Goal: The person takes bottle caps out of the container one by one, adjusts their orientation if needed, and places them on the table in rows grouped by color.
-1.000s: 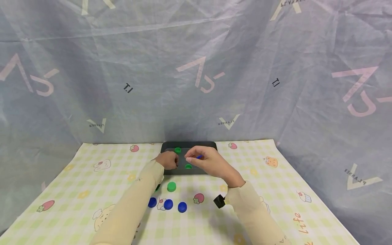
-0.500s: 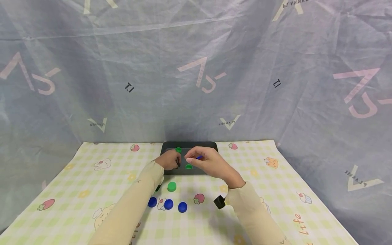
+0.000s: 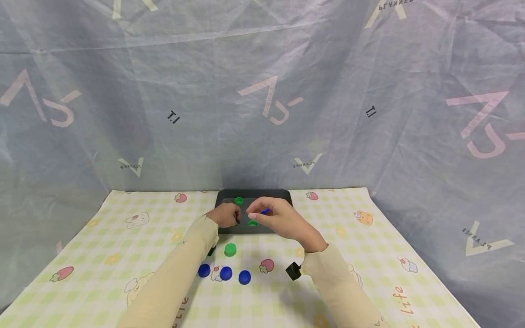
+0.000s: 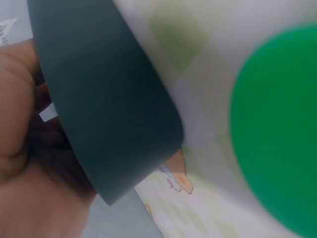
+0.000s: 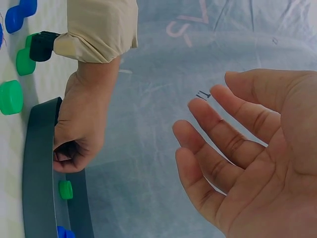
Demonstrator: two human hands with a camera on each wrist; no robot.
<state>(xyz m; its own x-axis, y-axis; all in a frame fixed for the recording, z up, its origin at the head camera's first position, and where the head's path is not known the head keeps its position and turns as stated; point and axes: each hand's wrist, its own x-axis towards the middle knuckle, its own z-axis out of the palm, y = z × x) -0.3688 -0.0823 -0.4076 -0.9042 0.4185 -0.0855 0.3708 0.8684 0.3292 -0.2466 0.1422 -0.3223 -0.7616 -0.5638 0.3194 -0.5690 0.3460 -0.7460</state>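
Left hand (image 3: 224, 214) reaches into dark tray (image 5: 39, 173); right hand (image 3: 284, 220) loose, empty
Left one curled, cannot tell if holding anything

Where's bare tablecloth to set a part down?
Tablecloth right of the tray and right sleeve; also left of the left sleeve. Crowded: the tray, left hand inside, right hand above; on its near side, green caps and blue caps.

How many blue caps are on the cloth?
3: left cap, middle cap and right cap, roughly in a row on the near side of the tray. The left sleeve may hide more.
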